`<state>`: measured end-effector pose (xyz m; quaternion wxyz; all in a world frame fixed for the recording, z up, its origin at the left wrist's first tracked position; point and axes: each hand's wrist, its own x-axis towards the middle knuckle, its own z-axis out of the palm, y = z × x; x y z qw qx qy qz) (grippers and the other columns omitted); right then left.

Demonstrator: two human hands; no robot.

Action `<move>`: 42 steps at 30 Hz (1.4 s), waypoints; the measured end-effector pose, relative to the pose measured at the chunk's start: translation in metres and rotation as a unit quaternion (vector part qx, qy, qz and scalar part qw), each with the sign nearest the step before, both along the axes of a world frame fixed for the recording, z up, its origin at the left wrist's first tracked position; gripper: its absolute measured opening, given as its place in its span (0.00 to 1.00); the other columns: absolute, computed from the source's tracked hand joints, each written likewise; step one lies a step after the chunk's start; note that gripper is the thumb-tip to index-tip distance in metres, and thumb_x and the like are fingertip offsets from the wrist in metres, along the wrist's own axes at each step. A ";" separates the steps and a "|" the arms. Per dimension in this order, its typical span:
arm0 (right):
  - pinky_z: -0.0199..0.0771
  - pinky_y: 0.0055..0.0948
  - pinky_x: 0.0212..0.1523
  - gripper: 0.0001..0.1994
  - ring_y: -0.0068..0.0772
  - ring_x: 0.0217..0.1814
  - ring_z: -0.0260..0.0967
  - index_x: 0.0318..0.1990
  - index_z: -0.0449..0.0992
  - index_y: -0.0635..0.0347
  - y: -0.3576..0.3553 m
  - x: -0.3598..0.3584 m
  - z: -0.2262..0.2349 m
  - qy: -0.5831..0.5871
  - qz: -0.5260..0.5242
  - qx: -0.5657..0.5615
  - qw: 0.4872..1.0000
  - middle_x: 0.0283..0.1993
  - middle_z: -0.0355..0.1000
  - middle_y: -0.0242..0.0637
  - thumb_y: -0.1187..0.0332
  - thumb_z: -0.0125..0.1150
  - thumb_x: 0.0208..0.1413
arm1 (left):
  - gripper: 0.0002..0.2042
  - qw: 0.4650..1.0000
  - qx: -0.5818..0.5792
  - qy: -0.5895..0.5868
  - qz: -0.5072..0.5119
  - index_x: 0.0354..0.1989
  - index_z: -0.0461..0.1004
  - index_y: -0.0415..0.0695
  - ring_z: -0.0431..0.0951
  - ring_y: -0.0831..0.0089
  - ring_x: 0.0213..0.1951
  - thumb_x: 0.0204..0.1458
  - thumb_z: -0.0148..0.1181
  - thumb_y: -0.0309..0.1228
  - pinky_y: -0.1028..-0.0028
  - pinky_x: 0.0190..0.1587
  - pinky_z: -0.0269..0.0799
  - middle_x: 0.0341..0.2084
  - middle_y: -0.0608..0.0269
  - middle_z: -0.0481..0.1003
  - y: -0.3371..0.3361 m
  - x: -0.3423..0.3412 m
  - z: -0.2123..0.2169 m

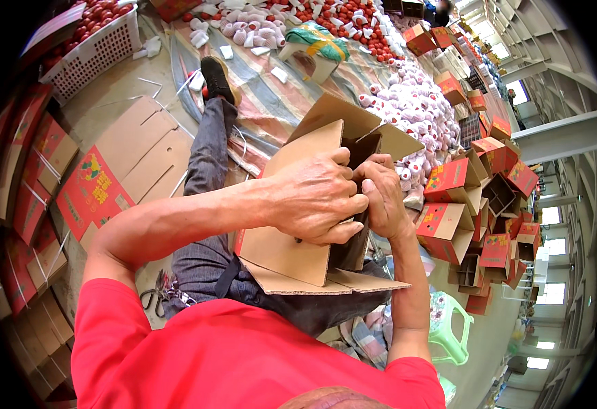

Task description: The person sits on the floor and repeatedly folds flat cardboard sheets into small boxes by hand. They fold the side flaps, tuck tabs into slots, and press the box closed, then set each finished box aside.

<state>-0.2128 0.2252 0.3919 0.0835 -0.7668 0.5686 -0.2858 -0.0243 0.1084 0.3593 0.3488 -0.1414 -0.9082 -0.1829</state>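
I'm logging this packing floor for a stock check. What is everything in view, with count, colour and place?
Box: one, brown cardboard, half-folded, on the lap, held by both hands.
Flat cartons: many, red and brown, on the floor at left.
Folded boxes: a heap, red, at right.
Fruit in foam nets: many, white-pink, on the sheet ahead.
Bare red fruit: many, far end of the sheet.
Basket: one, white, holding red fruit, upper left.
Stool: one, green, lower right.
Shoe: one, black.
Left hand: gripping the box.
Right hand: gripping the box.
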 end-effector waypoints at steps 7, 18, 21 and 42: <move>0.69 0.48 0.58 0.13 0.57 0.48 0.73 0.37 0.78 0.62 0.003 -0.008 -0.013 0.029 0.017 0.057 0.998 0.39 0.78 0.49 0.62 0.54 0.62 | 0.18 1.000 0.006 -0.027 0.001 0.26 0.73 0.42 0.78 0.52 0.28 0.58 0.59 0.45 0.56 0.48 0.66 0.19 0.53 0.76 0.000 0.001 0.003; 0.64 0.51 0.77 0.26 0.60 0.76 0.63 0.62 0.77 0.59 0.044 0.009 -0.172 -0.095 -0.020 0.233 0.968 0.69 0.71 0.50 0.70 0.69 0.54 | 0.18 0.974 -0.027 -0.225 -0.012 0.33 0.77 0.41 0.80 0.52 0.33 0.64 0.60 0.45 0.56 0.57 0.70 0.25 0.51 0.80 0.017 -0.005 -0.045; 0.62 0.52 0.78 0.25 0.61 0.77 0.62 0.62 0.77 0.61 0.043 0.011 -0.183 -0.072 -0.027 0.215 0.974 0.71 0.70 0.51 0.71 0.68 0.55 | 0.16 0.986 0.015 -0.158 -0.050 0.34 0.77 0.41 0.80 0.52 0.40 0.62 0.63 0.43 0.55 0.56 0.70 0.30 0.52 0.79 0.024 -0.011 -0.067; 0.55 0.55 0.80 0.12 0.61 0.83 0.55 0.51 0.79 0.69 0.070 0.003 -0.124 0.096 -0.173 0.070 0.978 0.76 0.66 0.54 0.76 0.63 0.62 | 0.32 0.979 -0.002 -0.202 -0.028 0.63 0.74 0.39 0.64 0.48 0.73 0.53 0.71 0.45 0.50 0.77 0.57 0.69 0.47 0.70 0.016 0.018 -0.101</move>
